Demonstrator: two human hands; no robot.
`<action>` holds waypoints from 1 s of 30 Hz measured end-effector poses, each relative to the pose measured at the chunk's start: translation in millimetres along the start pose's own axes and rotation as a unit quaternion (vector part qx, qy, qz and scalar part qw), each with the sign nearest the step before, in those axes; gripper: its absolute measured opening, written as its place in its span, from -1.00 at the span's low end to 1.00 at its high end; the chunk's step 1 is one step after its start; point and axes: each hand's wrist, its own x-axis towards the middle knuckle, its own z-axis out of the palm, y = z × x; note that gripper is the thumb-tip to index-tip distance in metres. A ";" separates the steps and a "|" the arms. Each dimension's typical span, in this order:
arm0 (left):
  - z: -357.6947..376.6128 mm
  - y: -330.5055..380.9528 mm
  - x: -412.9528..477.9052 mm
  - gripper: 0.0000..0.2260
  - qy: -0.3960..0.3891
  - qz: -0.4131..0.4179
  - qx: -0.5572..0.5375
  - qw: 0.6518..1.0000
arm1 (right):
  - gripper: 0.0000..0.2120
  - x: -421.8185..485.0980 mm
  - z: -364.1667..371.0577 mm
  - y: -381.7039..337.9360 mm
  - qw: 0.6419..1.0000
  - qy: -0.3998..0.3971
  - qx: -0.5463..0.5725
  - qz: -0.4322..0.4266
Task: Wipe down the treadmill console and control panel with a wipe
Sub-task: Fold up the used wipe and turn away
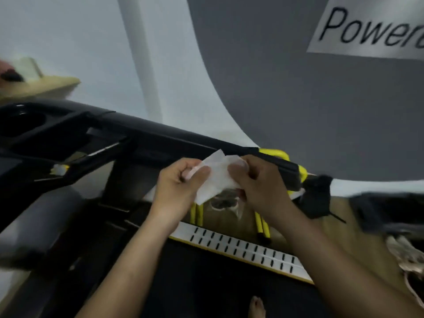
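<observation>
Item: wipe [215,177], white, thin, creased, partly unfolded.
Location of wipe: held in the air between both hands, just in front of the right arm of the console [146,136]; it does not appear to touch the console.
Left hand [181,182]: fingers curled, thumb pinching the wipe's left edge.
Right hand [259,182]: fingers curled, pinching the wipe's right edge and part of its bulk.
Console: black, glossy, running from upper left to centre right; cup well [23,121] at its left end.
Control panel [10,167]: probably the grey-faced slab at the far left edge; motion blur leaves this unsure.
Below: black belt [206,283], white slotted cover strip [241,249], yellow tubing [275,153], one bare foot [257,306].
Wall: grey panel with a printed sign [371,28].
Step in hand, judged: opening the wipe out before the first pass.
Method advised: draw the edges apart until the sheet is flat, fold it once to make a firm pad, then lay it under flat fingers. Start at the console's top and work down with overlapping strokes. Go lightly over buttons so that no liquid pools, and turn to a clean face for the panel.
</observation>
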 end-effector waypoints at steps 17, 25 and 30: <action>403.0 -35.7 15.3 -0.84 -0.145 -0.066 0.055 0.986 | -0.90 -21.4 -359.0 185.4 0.984 0.141 -0.033 0.108; 511.1 -128.0 58.0 -0.80 -0.187 -0.173 0.131 0.958 | -0.93 -8.0 -416.0 303.3 0.953 0.181 0.040 0.238; 579.8 -253.2 109.0 -0.95 -0.262 -0.216 0.200 0.919 | -0.90 23.9 -427.3 432.4 0.920 0.220 0.012 0.324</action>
